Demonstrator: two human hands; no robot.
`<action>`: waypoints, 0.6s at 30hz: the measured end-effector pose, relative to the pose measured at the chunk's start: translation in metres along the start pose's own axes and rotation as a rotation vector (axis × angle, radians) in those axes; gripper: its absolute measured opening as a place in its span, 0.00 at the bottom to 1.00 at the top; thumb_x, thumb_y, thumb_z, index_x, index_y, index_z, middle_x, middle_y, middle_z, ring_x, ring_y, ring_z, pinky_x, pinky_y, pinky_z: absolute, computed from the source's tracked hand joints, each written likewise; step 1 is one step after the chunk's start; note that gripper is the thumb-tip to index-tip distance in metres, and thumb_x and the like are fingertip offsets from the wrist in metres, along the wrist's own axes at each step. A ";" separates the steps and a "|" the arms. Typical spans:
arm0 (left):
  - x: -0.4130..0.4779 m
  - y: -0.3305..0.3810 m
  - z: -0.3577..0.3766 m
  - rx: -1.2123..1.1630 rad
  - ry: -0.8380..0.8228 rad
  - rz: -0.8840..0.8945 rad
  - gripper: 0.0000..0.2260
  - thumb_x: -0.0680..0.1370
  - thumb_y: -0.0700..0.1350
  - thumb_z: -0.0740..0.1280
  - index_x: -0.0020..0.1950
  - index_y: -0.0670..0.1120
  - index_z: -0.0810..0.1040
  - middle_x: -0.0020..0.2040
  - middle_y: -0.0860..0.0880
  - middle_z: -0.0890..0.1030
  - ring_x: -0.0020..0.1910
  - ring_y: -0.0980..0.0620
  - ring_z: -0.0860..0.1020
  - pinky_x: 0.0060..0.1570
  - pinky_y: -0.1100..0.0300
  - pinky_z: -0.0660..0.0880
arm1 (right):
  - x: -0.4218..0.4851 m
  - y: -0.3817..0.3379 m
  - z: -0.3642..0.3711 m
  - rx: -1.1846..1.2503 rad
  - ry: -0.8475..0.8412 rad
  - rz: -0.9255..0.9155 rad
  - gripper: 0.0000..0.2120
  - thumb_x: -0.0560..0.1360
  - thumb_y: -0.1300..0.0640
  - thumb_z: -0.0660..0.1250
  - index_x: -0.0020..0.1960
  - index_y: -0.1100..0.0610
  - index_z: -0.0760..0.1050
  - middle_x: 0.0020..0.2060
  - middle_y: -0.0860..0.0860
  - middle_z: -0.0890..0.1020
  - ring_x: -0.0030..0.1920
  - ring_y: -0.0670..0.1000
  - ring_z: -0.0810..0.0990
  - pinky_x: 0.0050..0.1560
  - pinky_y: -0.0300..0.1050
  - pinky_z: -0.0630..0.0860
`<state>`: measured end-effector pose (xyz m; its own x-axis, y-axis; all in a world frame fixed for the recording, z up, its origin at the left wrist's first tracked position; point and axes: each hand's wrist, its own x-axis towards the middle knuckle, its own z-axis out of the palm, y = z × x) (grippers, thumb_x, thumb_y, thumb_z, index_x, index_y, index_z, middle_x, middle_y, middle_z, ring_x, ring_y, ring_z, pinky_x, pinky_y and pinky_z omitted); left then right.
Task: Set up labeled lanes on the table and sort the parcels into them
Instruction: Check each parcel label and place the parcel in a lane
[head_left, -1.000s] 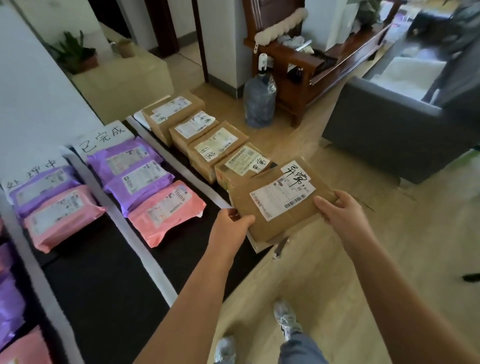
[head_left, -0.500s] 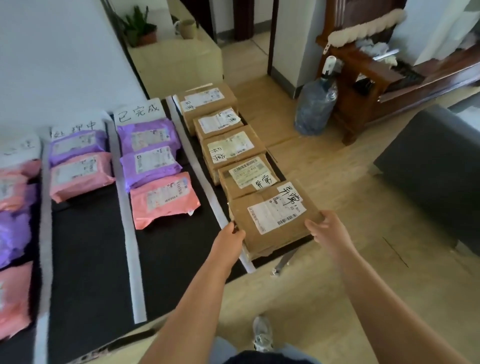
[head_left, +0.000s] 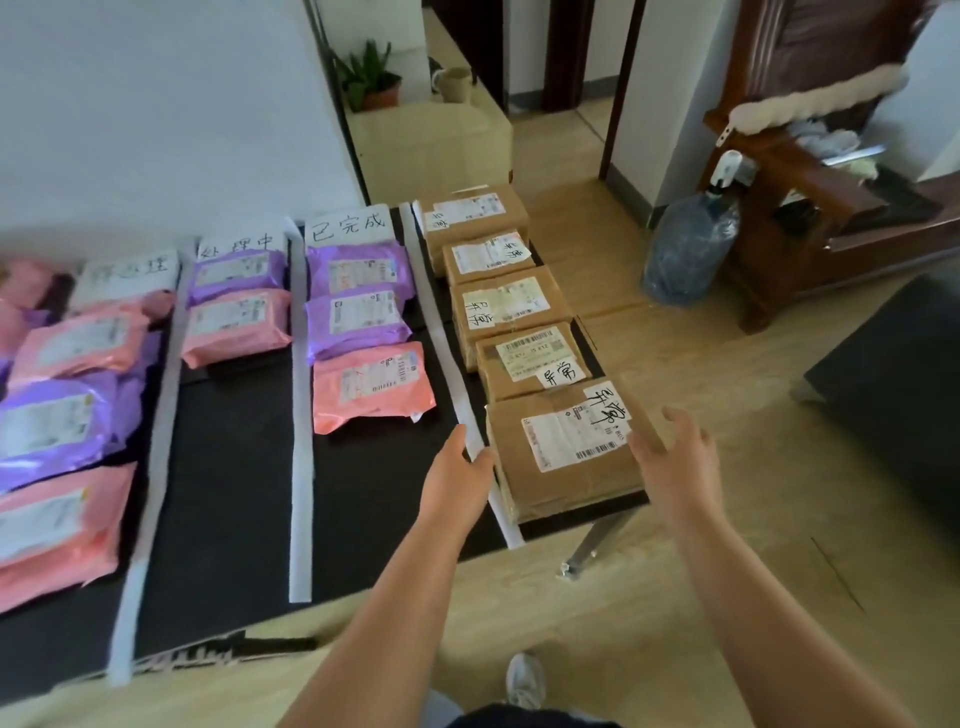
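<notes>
Nearest: your left hand (head_left: 457, 480) lies with its fingers straight along the left side of the closest cardboard box (head_left: 561, 467), over the white paper strip (head_left: 451, 358) that divides the lanes. Your right hand (head_left: 675, 462) is at the box's right edge, fingers spread and relaxed, thumb near the top face. Neither hand grips. Whether either one actually touches the box, I cannot tell.

The box sits flat at the near right corner of the black surface (head_left: 234, 509), last in the rightmost lane, its near face close to the surface's edge. A shipping label and a handwritten slip face up.

Handling, as a judgement: stiff walls and square sides. Clear tape on the near face may be slick. Weight unknown. To shift it, press flat palms on the two opposite side faces, low down. Keep your fingers off the paper slip.

Further back, four more boxes (head_left: 530, 358) run in line toward the wall, each with a handwritten slip.

Left across the strip is a pink mailer (head_left: 371, 382), with two purple mailers (head_left: 356, 319) behind it and a handwritten lane card (head_left: 348, 226) at the head. These bags look soft and glossy, likely to slide, so lift them from underneath.

Beyond the surface a water jug (head_left: 691, 249) stands on the floor.
</notes>
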<state>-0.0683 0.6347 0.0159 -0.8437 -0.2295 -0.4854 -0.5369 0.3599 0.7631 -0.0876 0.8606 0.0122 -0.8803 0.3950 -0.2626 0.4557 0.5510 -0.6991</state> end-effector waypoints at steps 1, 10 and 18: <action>-0.002 0.003 -0.008 -0.021 0.025 0.009 0.28 0.82 0.49 0.63 0.80 0.53 0.57 0.77 0.50 0.66 0.36 0.79 0.74 0.28 0.79 0.66 | -0.005 -0.012 0.001 -0.005 0.015 -0.056 0.28 0.79 0.49 0.68 0.76 0.50 0.64 0.69 0.55 0.70 0.60 0.53 0.74 0.53 0.50 0.74; -0.047 -0.015 -0.110 -0.005 0.260 0.063 0.27 0.82 0.52 0.63 0.80 0.58 0.57 0.75 0.49 0.70 0.66 0.50 0.75 0.50 0.62 0.74 | -0.089 -0.109 0.054 -0.025 -0.081 -0.478 0.24 0.78 0.46 0.67 0.72 0.46 0.67 0.70 0.47 0.72 0.69 0.49 0.70 0.62 0.48 0.72; -0.117 -0.127 -0.251 -0.100 0.397 0.014 0.24 0.82 0.49 0.62 0.79 0.54 0.62 0.69 0.44 0.76 0.67 0.47 0.75 0.60 0.58 0.70 | -0.222 -0.177 0.162 -0.044 -0.299 -0.685 0.19 0.77 0.48 0.70 0.67 0.51 0.75 0.63 0.48 0.77 0.62 0.47 0.75 0.56 0.39 0.68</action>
<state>0.0983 0.3892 0.0829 -0.7747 -0.5636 -0.2866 -0.5060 0.2807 0.8156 0.0054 0.5562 0.0861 -0.9645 -0.2599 0.0481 -0.2078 0.6335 -0.7453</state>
